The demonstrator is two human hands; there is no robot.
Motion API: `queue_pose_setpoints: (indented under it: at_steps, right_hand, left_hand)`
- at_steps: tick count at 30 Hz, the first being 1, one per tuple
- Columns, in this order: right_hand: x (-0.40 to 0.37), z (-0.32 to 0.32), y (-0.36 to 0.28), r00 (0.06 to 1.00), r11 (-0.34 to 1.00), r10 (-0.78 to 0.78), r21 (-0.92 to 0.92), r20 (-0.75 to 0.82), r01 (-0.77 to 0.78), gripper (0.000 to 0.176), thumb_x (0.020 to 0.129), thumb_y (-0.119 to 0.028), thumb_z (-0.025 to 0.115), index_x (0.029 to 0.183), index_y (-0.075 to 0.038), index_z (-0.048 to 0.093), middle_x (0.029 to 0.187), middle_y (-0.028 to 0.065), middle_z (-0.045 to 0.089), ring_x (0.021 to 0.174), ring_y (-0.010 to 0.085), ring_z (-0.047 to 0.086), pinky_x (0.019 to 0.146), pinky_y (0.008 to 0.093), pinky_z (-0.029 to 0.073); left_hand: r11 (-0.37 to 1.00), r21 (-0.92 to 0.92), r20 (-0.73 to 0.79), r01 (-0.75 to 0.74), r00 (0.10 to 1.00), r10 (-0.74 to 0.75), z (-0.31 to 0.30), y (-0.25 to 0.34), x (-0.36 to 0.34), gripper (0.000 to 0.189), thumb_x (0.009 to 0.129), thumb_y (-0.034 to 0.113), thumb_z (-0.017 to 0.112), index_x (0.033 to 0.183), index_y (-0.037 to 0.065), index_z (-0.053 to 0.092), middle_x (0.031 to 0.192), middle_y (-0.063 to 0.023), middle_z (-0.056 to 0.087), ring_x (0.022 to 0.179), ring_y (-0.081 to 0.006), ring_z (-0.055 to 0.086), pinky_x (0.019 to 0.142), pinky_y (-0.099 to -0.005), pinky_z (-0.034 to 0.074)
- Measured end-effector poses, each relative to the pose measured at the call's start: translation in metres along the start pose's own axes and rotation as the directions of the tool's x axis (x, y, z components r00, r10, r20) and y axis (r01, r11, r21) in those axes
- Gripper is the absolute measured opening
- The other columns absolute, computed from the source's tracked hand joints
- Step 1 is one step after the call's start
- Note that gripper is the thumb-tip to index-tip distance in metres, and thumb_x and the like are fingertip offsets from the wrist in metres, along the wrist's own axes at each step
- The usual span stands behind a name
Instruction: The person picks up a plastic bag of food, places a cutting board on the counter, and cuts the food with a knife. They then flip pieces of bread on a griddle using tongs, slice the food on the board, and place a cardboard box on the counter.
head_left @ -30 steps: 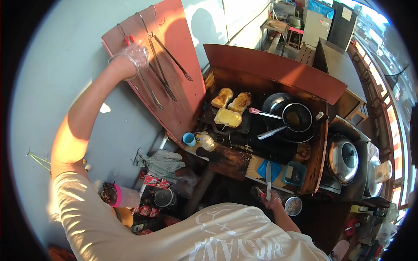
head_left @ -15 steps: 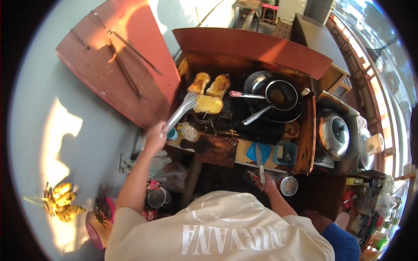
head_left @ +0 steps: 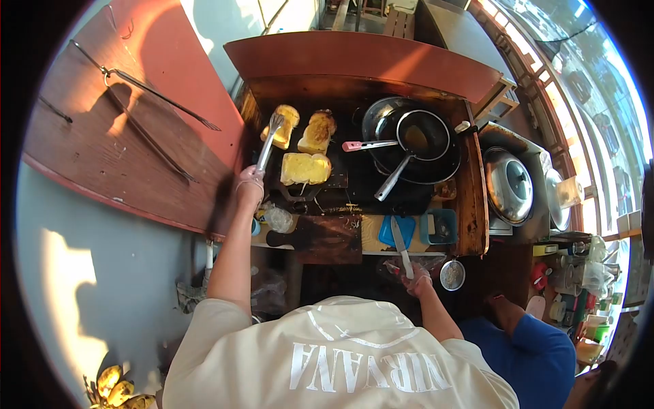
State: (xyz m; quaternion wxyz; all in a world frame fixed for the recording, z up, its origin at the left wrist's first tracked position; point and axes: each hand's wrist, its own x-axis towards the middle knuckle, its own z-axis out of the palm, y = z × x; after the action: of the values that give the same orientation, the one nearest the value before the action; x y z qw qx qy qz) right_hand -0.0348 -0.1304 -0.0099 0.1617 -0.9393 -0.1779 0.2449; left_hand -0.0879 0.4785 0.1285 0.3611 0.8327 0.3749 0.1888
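Observation:
My left hand [head_left: 250, 186], in a clear glove, is closed around metal tongs [head_left: 267, 148]. The tips of the tongs rest on the upper-left bread slice [head_left: 282, 127]. Right of it lies a browned slice [head_left: 317, 131], and below them a yellow-topped slice [head_left: 306, 168], all on the dark griddle. My right hand [head_left: 416, 280] is closed on the white handle of a knife [head_left: 400, 244], whose blade lies over a blue lid [head_left: 397, 232].
A small pan [head_left: 424, 135] sits inside a wok [head_left: 381, 119], with pink-handled tongs [head_left: 368, 145] beside it. A cutting board [head_left: 330, 238] lies at the front edge. At lower right is a person in blue [head_left: 538, 351].
The tongs have moved from the yellow-topped slice's left side up to the upper-left slice, which now sits at a different tilt. The camera view has shifted. More of the person in blue shows.

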Motion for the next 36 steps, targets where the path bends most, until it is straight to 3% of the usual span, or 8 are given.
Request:
queue_pose_setpoints:
  at_steps: [7, 12, 22, 24, 27, 30, 33, 36]
  right_hand:
    - [-0.002, -0.012, -0.015, 0.994, 0.99, 0.087, 0.101, 0.064, -0.093, 0.041, 0.078, -0.024, 0.075, 0.115, -0.01, 0.064, 0.111, 0.0182, 0.067, 0.102, 0.039, 0.064, 0.086, 0.0437, 0.054]
    - [-0.004, -0.013, -0.015, 0.998, 0.991, 0.063, 0.115, 0.0, -0.063, 0.042, 0.078, -0.026, 0.075, 0.115, -0.009, 0.065, 0.109, 0.0189, 0.068, 0.101, 0.0401, 0.065, 0.086, 0.0442, 0.054]
    - [0.001, 0.003, 0.001, 0.988, 0.991, 0.126, 0.039, 0.089, -0.13, 0.039, 0.085, -0.027, 0.073, 0.118, -0.009, 0.063, 0.111, 0.017, 0.067, 0.097, 0.0353, 0.066, 0.08, 0.0412, 0.057]
    - [0.023, 0.036, 0.027, 0.765, -0.136, 0.393, 0.855, 0.51, -0.5, 0.033, 0.094, -0.024, 0.066, 0.121, -0.007, 0.059, 0.115, 0.0142, 0.061, 0.097, 0.0302, 0.063, 0.073, 0.0375, 0.059]
    - [0.028, 0.048, 0.038, 0.826, 0.148, 0.395, 0.859, 0.403, -0.49, 0.029, 0.099, -0.021, 0.06, 0.123, -0.005, 0.055, 0.118, 0.013, 0.054, 0.099, 0.0278, 0.06, 0.069, 0.035, 0.06]
    - [0.048, 0.114, 0.107, 0.926, 0.312, 0.306, 0.895, 0.223, -0.318, 0.032, 0.098, -0.022, 0.062, 0.122, -0.002, 0.054, 0.118, 0.0153, 0.055, 0.098, 0.0293, 0.061, 0.068, 0.0357, 0.06]
    - [0.012, 0.008, -0.019, 0.669, -0.317, 0.544, 0.863, 0.506, -0.394, 0.032, 0.098, -0.021, 0.062, 0.122, -0.002, 0.054, 0.117, 0.0153, 0.056, 0.098, 0.0291, 0.061, 0.067, 0.0356, 0.06]
    - [0.014, 0.009, -0.023, 0.629, -0.335, 0.559, 0.841, 0.54, -0.424, 0.033, 0.098, -0.02, 0.063, 0.122, 0.0, 0.053, 0.117, 0.0159, 0.056, 0.096, 0.0291, 0.062, 0.066, 0.0354, 0.06]
  left_hand:
    - [0.523, 0.818, -0.08, -0.241, 0.852, 0.517, -0.044, 0.058, -0.033, 0.027, 0.095, 0.018, 0.053, 0.115, 0.016, 0.072, 0.126, -0.0121, 0.063, 0.112, -0.034, 0.058, 0.096, -0.049, 0.047]
    - [0.507, 0.832, 0.112, -0.224, 0.964, 0.242, -0.077, 0.061, -0.063, 0.028, 0.093, 0.018, 0.055, 0.115, 0.013, 0.072, 0.13, -0.0123, 0.06, 0.109, -0.0348, 0.057, 0.094, -0.0481, 0.046]
    - [0.964, 0.053, 0.195, 0.26, 0.944, -0.266, -0.12, 0.049, -0.131, 0.031, 0.094, 0.023, 0.06, 0.118, 0.003, 0.067, 0.101, -0.0243, 0.069, 0.096, -0.0382, 0.068, 0.083, -0.0469, 0.052]
    - [0.968, 0.223, 0.106, 0.113, 0.985, -0.139, -0.119, 0.047, -0.124, 0.032, 0.094, 0.023, 0.061, 0.117, 0.001, 0.067, 0.098, -0.0236, 0.069, 0.093, -0.0373, 0.068, 0.083, -0.045, 0.052]
    - [0.838, 0.489, -0.074, -0.242, 0.946, 0.316, -0.1, -0.017, -0.112, 0.031, 0.096, 0.028, 0.061, 0.106, -0.001, 0.067, 0.081, -0.017, 0.068, 0.066, -0.0264, 0.067, 0.062, -0.0399, 0.053]
    - [0.793, -0.31, 0.309, 0.524, 0.845, -0.437, -0.092, -0.013, -0.105, 0.031, 0.101, 0.036, 0.057, 0.092, 0.007, 0.061, 0.072, -0.0064, 0.064, 0.038, -0.011, 0.046, 0.03, -0.0295, 0.032]
    - [0.681, -0.52, 0.464, 0.516, 0.84, -0.282, -0.063, -0.021, -0.072, 0.029, 0.1, 0.035, 0.058, 0.093, 0.007, 0.062, 0.07, -0.0057, 0.062, 0.04, -0.0114, 0.046, 0.032, -0.0285, 0.034]
    - [0.661, -0.557, 0.479, 0.504, 0.844, -0.24, -0.026, -0.007, -0.024, 0.03, 0.099, 0.036, 0.06, 0.093, 0.007, 0.062, 0.068, -0.0048, 0.06, 0.042, -0.0109, 0.047, 0.034, -0.0276, 0.035]
